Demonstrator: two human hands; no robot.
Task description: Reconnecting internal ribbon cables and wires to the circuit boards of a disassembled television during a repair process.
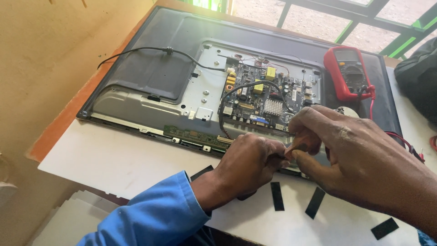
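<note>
A flat-screen television [150,68] lies face down on a white table [114,159] with its back cover off. A dark circuit board [264,98] with yellow parts and a silver heat sink shows in the middle. My left hand [248,164], in a blue sleeve, and my right hand [359,159] meet at the television's near edge, just below the board. Both pinch a small brownish strip [298,146] between the fingertips. What the strip joins to is hidden by my fingers.
A red multimeter [348,73] lies on the television at the right, its red lead [400,139] trailing toward me. Several black tape strips [315,202] lie on the table near my hands. A black cable [150,50] crosses the back panel. A dark bag [419,82] sits far right.
</note>
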